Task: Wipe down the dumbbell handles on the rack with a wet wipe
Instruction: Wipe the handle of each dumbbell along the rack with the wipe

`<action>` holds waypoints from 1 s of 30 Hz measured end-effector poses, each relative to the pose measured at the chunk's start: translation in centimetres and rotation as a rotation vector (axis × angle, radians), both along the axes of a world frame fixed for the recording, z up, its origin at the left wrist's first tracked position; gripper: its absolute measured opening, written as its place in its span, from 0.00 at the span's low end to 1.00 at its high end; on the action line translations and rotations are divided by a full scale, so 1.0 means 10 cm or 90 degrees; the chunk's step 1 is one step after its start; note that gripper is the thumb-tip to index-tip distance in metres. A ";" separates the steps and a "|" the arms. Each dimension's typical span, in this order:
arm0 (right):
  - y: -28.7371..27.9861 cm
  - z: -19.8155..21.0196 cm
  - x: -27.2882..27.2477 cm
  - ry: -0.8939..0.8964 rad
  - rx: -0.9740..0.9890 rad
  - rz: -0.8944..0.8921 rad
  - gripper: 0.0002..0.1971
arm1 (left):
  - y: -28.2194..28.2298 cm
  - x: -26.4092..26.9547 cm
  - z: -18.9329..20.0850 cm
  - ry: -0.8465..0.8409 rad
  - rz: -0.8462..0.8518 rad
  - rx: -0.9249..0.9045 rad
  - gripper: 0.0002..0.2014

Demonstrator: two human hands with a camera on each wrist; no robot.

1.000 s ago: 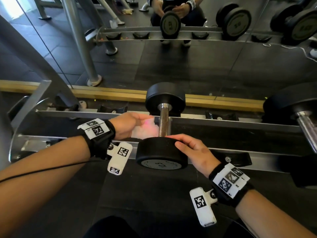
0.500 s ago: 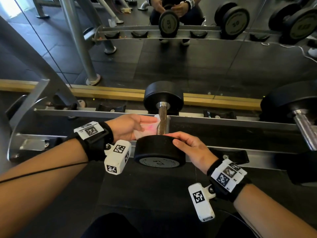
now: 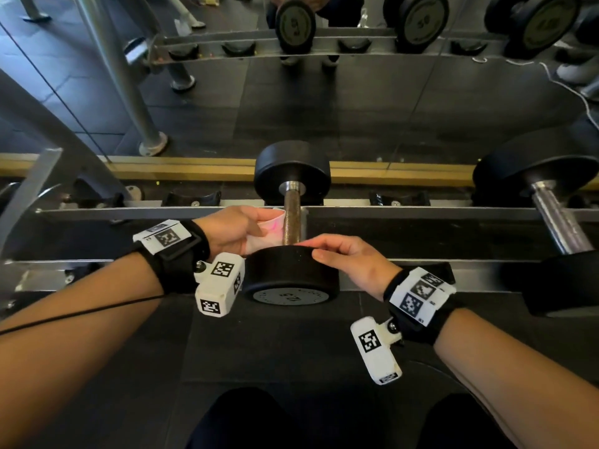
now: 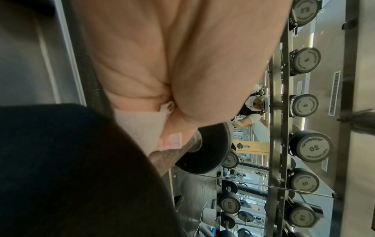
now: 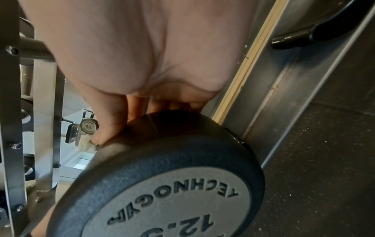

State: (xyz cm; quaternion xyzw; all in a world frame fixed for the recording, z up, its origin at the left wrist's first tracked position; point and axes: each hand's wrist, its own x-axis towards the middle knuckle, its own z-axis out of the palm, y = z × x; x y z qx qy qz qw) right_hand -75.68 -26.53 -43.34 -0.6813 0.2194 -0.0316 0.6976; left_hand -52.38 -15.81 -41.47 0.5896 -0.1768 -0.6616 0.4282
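Dumbbell handle (image 3: 291,222): left hand (image 3: 231,233) pinches wet wipe (image 3: 270,233) apparently against it; right hand (image 3: 351,262), fingers relaxed, rests on near weight head (image 3: 290,275).

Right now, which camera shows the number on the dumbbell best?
The right wrist view: the near end plate fills the frame and reads 12.5, under the right hand. The head view shows that plate small and foreshortened. The left wrist view shows only its dark edge.

Dim, even indoor light in head view; soft sheen on steel rack rails (image 3: 421,211), strong wide-angle bowing toward edges. Left wrist view blurred at close range, dark dumbbell head (image 4: 61,168) out of focus, bright strips far right. Right wrist view sharper on weight plate lettering, palm soft.
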 end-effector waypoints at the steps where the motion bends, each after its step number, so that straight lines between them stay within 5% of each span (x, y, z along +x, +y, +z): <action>1: 0.00 0.02 0.00 0.003 -0.001 0.001 0.14 | 0.01 0.02 0.03 -0.037 -0.026 0.005 0.27; 4: -0.01 0.12 0.02 0.024 -0.042 0.030 0.15 | 0.03 0.01 0.15 -0.091 -0.051 0.016 0.26; 8: -0.19 0.37 -0.15 0.024 -0.123 0.064 0.15 | -0.08 -0.13 0.45 0.006 -0.014 -0.042 0.28; 17: -1.44 0.98 -1.82 0.117 -0.390 -0.071 0.13 | -1.05 -1.54 0.66 -0.107 0.100 -0.152 0.18; 25: -1.98 0.85 -3.21 0.266 -0.469 -0.209 0.10 | -1.87 -2.93 0.59 -0.173 0.154 -0.236 0.18; 30: -1.98 0.53 -3.45 0.199 -0.375 -0.333 0.10 | -2.25 -3.40 0.42 -0.141 0.124 -0.243 0.18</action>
